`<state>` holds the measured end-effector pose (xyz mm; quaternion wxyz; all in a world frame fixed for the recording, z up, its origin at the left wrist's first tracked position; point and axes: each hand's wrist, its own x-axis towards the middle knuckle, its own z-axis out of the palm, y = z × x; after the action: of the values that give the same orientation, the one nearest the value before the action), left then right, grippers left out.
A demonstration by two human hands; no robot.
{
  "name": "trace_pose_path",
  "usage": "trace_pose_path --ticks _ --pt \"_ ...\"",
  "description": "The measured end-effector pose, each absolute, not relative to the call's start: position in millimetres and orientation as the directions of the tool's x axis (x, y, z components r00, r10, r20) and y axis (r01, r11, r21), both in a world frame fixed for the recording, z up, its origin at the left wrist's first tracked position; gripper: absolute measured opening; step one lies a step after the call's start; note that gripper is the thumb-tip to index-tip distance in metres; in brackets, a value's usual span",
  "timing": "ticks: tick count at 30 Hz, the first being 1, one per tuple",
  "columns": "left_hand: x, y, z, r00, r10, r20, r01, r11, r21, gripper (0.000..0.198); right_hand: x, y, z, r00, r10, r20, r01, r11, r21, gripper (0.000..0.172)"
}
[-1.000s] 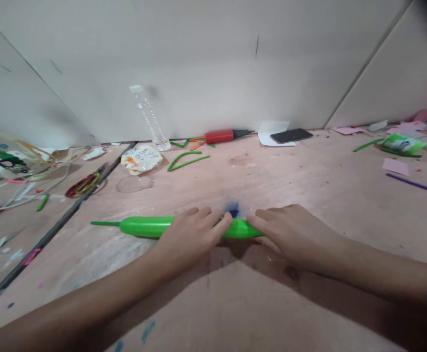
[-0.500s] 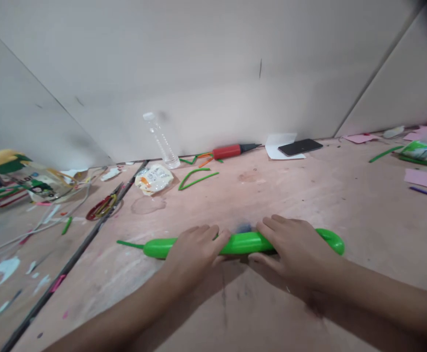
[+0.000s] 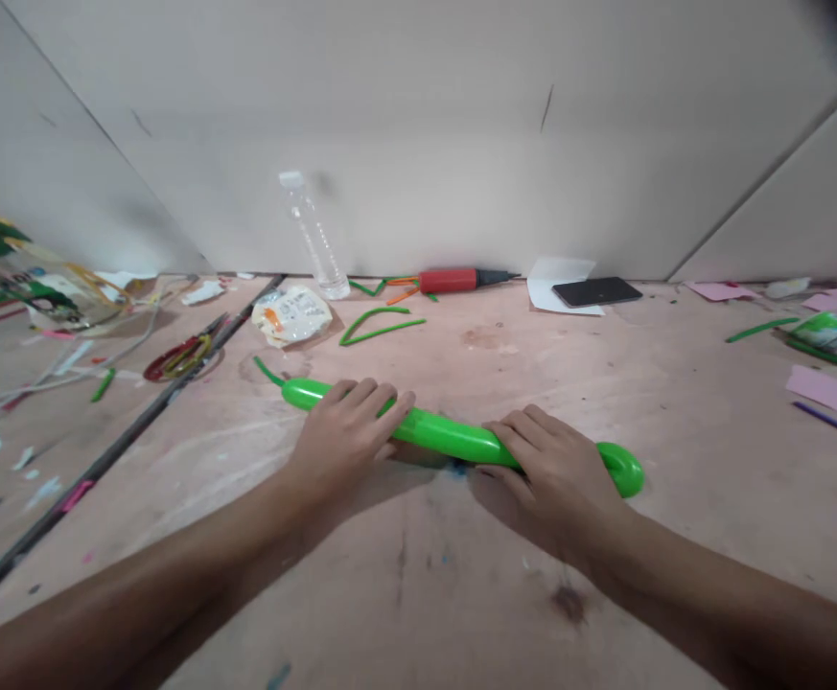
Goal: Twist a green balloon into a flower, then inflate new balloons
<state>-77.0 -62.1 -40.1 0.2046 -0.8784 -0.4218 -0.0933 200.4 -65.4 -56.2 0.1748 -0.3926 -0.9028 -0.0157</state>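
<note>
The left hand (image 3: pixel 342 431) is held palm down over a long, glossy green balloon (image 3: pixel 453 437), with the fingers laid across its top and curled toward the far side and the forearm slanted in from the bench's near left. The right hand (image 3: pixel 562 465) is set in much the same pose, palm down, its forearm brought in from the near right; its fingers are draped over the balloon and its thumb is placed along the near side. By both hands the grip is closed around the balloon; how hard it is squeezed cannot be told.

The balloon is positioned low over the middle of the pale wooden bench (image 3: pixel 461 594), well short of the far edge. Its long axis is slanted, with the left end pointed toward the bench's far left corner and the right end brought nearer. By a thin, limp green tail (image 3: pixel 267 371) the left end is finished, beyond the left grip. A straight stretch is left exposed between the hands, and just past the right grip a rounded, folded-back end is seen.

Along the far edge, a red cylindrical pump with a dark nozzle (image 3: pixel 449 281) is laid between a clear plastic bottle (image 3: pixel 315 240) and a flat black phone (image 3: pixel 596 290).
</note>
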Motion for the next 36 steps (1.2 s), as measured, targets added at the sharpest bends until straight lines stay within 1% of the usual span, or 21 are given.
trace_pose_path --ticks 4,5,7,9,11,14,15,16,19,20,23,24,28,32,33,36 --pt "-79.5 -60.9 -44.3 0.671 0.676 0.303 0.741 -0.614 -0.271 0.033 200.8 -66.5 -55.9 -0.593 0.730 0.341 0.742 0.660 -0.123 0.032" --pt "-79.0 -62.5 -44.1 0.677 0.662 0.321 0.735 -0.622 -0.269 0.036 200.1 -67.9 -55.1 -0.582 0.734 0.350 0.748 0.652 -0.126 0.036" --pt "-77.4 -67.9 -41.9 0.688 0.628 0.365 0.723 -0.639 -0.264 0.048 198.0 -72.0 -52.5 -0.577 0.735 0.357 0.749 0.650 -0.128 0.045" --pt "-75.7 -74.6 -38.3 0.702 0.600 0.383 0.705 -0.658 -0.264 0.056 195.5 -77.1 -48.9 -0.591 0.735 0.332 0.744 0.656 -0.126 0.050" --pt "-74.5 -80.4 -35.7 0.712 0.604 0.358 0.699 -0.658 -0.279 0.050 193.3 -81.8 -44.9 -0.616 0.743 0.261 0.747 0.656 -0.108 0.046" --pt "-73.7 -83.8 -35.9 0.747 0.601 0.284 0.665 -0.675 -0.320 0.023 191.8 -85.8 -40.0 -0.649 0.749 0.134 0.754 0.657 -0.018 0.027" --pt "-73.5 -83.5 -36.8 0.769 0.587 0.254 0.639 -0.695 -0.329 0.013 191.7 -86.2 -39.1 -0.661 0.743 0.107 0.748 0.663 0.015 0.022" --pt "-73.3 -82.8 -37.7 0.791 0.568 0.228 0.611 -0.718 -0.333 0.008 191.7 -86.2 -38.5 -0.670 0.737 0.091 0.742 0.670 0.039 0.018" --pt "-71.8 -79.1 -37.7 0.806 0.556 0.203 0.590 -0.735 -0.334 0.008 190.6 -85.6 -38.8 -0.698 0.712 0.080 0.716 0.696 0.056 0.014" --pt "-71.3 -77.8 -36.5 0.798 0.566 0.207 0.601 -0.723 -0.341 0.010 189.8 -85.6 -39.0 -0.705 0.705 0.080 0.709 0.703 0.052 0.014" --pt "-70.8 -75.3 -30.5 0.791 0.572 0.218 0.608 -0.696 -0.383 0.027 187.3 -86.7 -38.0 -0.719 0.689 0.099 0.694 0.719 0.034 0.014" --pt "-71.3 -74.9 -28.3 0.795 0.567 0.216 0.602 -0.694 -0.395 0.027 187.2 -87.2 -36.5 -0.714 0.691 0.114 0.698 0.716 0.025 0.015" --pt "-75.9 -75.6 -23.8 0.778 0.577 0.247 0.624 -0.665 -0.410 0.017 192.0 -88.0 -25.5 -0.653 0.739 0.162 0.750 0.662 0.003 0.030" --pt "-75.7 -79.1 -25.4 0.791 0.561 0.245 0.611 -0.701 -0.368 0.007 198.2 -89.7 -17.0 -0.608 0.773 0.181 0.789 0.613 0.037 0.037" --pt "-74.5 -79.8 -25.7 0.791 0.563 0.239 0.612 -0.710 -0.349 0.009 199.3 -90.6 -16.8 -0.612 0.770 0.179 0.787 0.615 0.043 0.037" --pt "-70.9 -79.6 -25.2 0.760 0.608 0.229 0.649 -0.702 -0.292 0.022 204.0 -91.5 -19.6 -0.636 0.756 0.156 0.768 0.639 0.035 0.032"
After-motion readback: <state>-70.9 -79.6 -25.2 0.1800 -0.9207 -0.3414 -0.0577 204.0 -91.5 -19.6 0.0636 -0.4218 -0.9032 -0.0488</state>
